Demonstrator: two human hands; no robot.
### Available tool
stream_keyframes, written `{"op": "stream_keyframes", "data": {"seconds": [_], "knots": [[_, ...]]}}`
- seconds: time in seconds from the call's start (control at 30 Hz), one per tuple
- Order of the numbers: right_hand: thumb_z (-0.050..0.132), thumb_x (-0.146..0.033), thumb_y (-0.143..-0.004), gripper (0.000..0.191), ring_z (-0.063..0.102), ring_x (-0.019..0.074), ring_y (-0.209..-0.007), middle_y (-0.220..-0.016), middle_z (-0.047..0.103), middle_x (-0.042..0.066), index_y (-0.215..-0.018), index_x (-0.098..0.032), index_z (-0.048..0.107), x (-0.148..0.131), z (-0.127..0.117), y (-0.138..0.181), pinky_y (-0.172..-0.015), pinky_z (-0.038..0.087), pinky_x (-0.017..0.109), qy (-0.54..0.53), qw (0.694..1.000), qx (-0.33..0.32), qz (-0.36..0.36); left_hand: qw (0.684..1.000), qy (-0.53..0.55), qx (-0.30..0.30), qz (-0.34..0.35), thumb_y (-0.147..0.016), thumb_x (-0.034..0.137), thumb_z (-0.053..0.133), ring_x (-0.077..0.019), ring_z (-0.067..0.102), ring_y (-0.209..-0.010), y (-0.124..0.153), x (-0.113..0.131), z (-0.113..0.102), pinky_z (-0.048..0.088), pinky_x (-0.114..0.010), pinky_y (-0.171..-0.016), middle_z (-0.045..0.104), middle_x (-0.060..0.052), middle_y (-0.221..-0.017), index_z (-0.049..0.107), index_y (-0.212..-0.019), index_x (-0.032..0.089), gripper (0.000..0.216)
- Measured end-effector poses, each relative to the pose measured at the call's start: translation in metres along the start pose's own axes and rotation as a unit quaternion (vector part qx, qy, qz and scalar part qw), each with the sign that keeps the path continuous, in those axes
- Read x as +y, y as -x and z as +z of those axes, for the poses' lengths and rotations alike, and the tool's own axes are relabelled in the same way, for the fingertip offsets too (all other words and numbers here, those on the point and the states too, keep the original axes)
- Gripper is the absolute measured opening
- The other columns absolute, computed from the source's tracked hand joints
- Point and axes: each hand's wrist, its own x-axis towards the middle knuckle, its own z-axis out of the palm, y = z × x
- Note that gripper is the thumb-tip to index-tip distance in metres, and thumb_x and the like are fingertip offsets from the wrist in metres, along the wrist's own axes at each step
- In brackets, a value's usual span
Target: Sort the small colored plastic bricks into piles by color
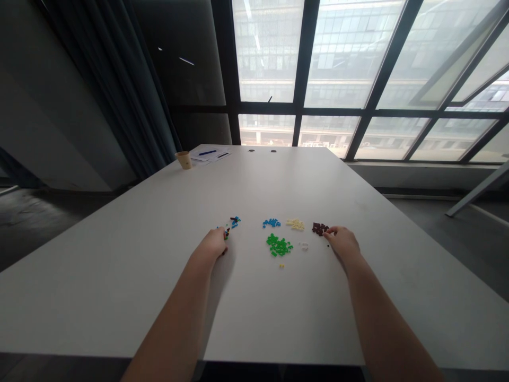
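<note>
On the white table, small toy building bricks lie sorted by colour: green bricks in the middle, blue bricks behind them, cream bricks and dark brown bricks to the right. My right hand is at the near right edge of the brown ones, fingertips pinched together; what they hold is too small to make out. At the left, my left hand is closed beside small mixed-colour bricks. Its fingers are partly hidden. Just beyond it lie loose blue and dark bricks.
A few pale pink pieces and a yellow piece lie near the green bricks. Farther back are a paper cup and papers with pens. The white table ends in front of me.
</note>
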Motion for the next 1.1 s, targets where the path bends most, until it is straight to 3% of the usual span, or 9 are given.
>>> {"op": "stream_keyframes", "data": {"seconds": [0.27, 0.53, 0.67, 0.8, 0.9, 1.0, 1.1], "knots": [[0.053, -0.037, -0.075, 0.025, 0.058, 0.0179, -0.065, -0.073, 0.064, 0.007, -0.083, -0.019, 0.068, -0.007, -0.005, 0.006, -0.056, 0.038, 0.025, -0.022, 0.998, 0.035, -0.052, 0.997, 0.005, 0.050, 0.057, -0.057, 0.010, 0.047, -0.0157, 0.053, -0.057, 0.002, 0.001, -0.001, 0.033, -0.022, -0.050, 0.058, -0.003, -0.061, 0.052, -0.066, 0.016, 0.012], [0.052, -0.035, -0.074, 0.024, 0.056, 0.0181, -0.067, -0.074, 0.064, 0.007, -0.079, -0.018, 0.068, -0.017, -0.009, 0.013, -0.057, 0.036, 0.025, -0.053, 0.995, 0.042, -0.080, 0.993, -0.013, 0.092, 0.075, -0.063, 0.009, 0.044, -0.0170, 0.055, -0.068, -0.001, 0.005, -0.002, 0.038, -0.024, -0.060, 0.061, -0.006, -0.076, 0.055, -0.073, 0.016, 0.017], [0.050, -0.033, -0.074, 0.023, 0.054, 0.0163, -0.065, -0.069, 0.062, 0.005, -0.072, -0.017, 0.066, -0.029, -0.008, 0.019, -0.059, 0.036, 0.024, -0.107, 0.980, 0.056, -0.160, 0.977, 0.060, 0.130, 0.158, -0.064, 0.006, 0.041, -0.0155, 0.055, -0.074, 0.003, 0.018, -0.006, 0.042, -0.025, -0.069, 0.060, -0.006, -0.079, 0.056, -0.074, 0.015, 0.020], [0.050, -0.031, -0.076, 0.022, 0.048, 0.0136, -0.057, -0.058, 0.053, 0.001, -0.069, -0.017, 0.065, -0.052, -0.004, 0.035, -0.057, 0.036, 0.024, -0.167, 0.946, 0.056, -0.270, 0.939, 0.209, 0.119, 0.245, -0.070, 0.016, 0.046, -0.0140, 0.056, -0.075, 0.016, 0.038, -0.004, 0.045, -0.026, -0.070, 0.059, -0.004, -0.081, 0.053, -0.080, 0.017, 0.012], [0.052, -0.028, -0.077, 0.016, 0.048, 0.0127, -0.058, -0.063, 0.053, 0.000, -0.077, -0.019, 0.065, -0.069, -0.001, 0.052, -0.057, 0.038, 0.024, -0.234, 0.911, 0.044, -0.337, 0.882, 0.345, 0.094, 0.306, -0.072, 0.021, 0.051, -0.0129, 0.057, -0.079, 0.026, 0.054, 0.006, 0.047, -0.026, -0.072, 0.058, -0.003, -0.084, 0.049, -0.087, 0.018, 0.015], [0.055, -0.025, -0.077, 0.015, 0.051, 0.0138, -0.066, -0.072, 0.056, 0.002, -0.088, -0.022, 0.064, -0.082, 0.000, 0.068, -0.063, 0.041, 0.026, -0.286, 0.880, 0.044, -0.377, 0.821, 0.449, 0.073, 0.346, -0.072, 0.022, 0.056, -0.0125, 0.057, -0.080, 0.033, 0.065, 0.020, 0.047, -0.027, -0.075, 0.057, -0.002, -0.083, 0.046, -0.090, 0.019, 0.021], [0.056, -0.025, -0.077, 0.017, 0.053, 0.0154, -0.073, -0.077, 0.058, 0.003, -0.093, -0.023, 0.063, -0.088, 0.000, 0.076, -0.068, 0.043, 0.028, -0.309, 0.867, 0.056, -0.388, 0.789, 0.495, 0.045, 0.361, -0.071, 0.021, 0.058, -0.0119, 0.057, -0.078, 0.036, 0.071, 0.032, 0.048, -0.026, -0.074, 0.056, 0.000, -0.080, 0.046, -0.091, 0.019, 0.024]]}}
